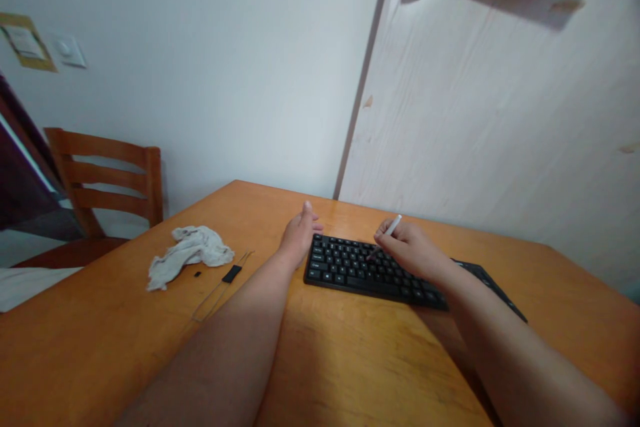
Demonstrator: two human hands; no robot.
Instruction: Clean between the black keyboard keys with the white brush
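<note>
In the head view, our left hand point(300, 235) stands open, thumb raised, just beside the black keyboard point(370, 270) at the desk's point(360, 373) centre; our right hand point(413, 250) closes narrowly on a white pen point(393, 225), its tip angled down over the keys, while a crumpled cloth point(190, 257) lies off to the left

This looks like a room in a home, with a honey-orange wooden counter point(360, 373), a slat-backed brown wooden chair point(105, 177), a white wall light switch point(69, 51) and a pale wood-grain panel point(490, 113).
</note>
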